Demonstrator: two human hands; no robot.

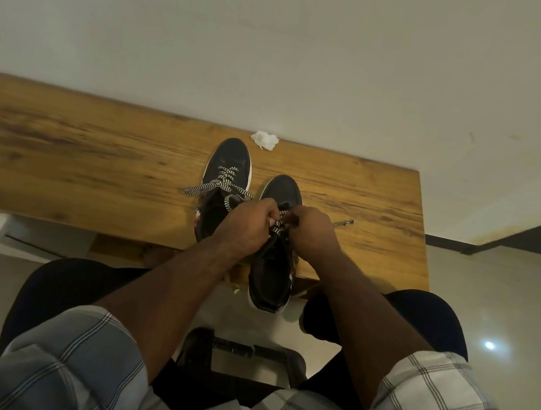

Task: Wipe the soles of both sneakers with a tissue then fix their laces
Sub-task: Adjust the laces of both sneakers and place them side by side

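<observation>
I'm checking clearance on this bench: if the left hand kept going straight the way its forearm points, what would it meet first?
The left hand points up and right, so it would probably first meet the right hand over the lace; depth is unclear.

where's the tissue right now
In the head view, the crumpled white tissue lies on the far edge of the wooden table, by the wall, just beyond and right of the toe of the left sneaker, untouched by either hand.
</observation>
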